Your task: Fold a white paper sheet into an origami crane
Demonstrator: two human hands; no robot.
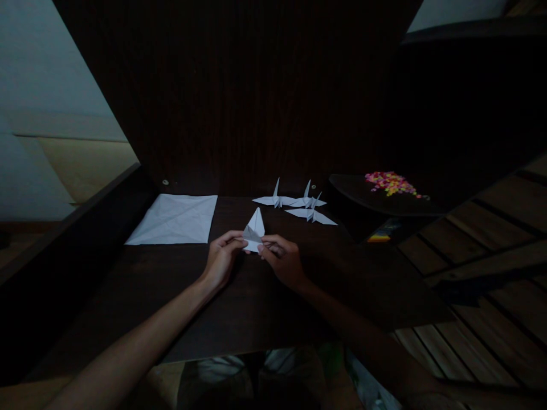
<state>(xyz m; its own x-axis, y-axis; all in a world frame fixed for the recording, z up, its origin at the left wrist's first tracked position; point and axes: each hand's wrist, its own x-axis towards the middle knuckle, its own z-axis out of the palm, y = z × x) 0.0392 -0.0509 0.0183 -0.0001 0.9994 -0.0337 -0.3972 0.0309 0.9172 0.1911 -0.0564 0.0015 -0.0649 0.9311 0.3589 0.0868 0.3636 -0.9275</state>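
The left hand [221, 259] and right hand [285, 262] are pinching a folded paper [257, 221] between them, neither nearer. Above the table [239, 319], the paper's long point is aiming toward the back edge.

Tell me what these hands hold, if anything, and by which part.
A folded white paper, held near its lower end: left hand on its left side, right hand on its right.
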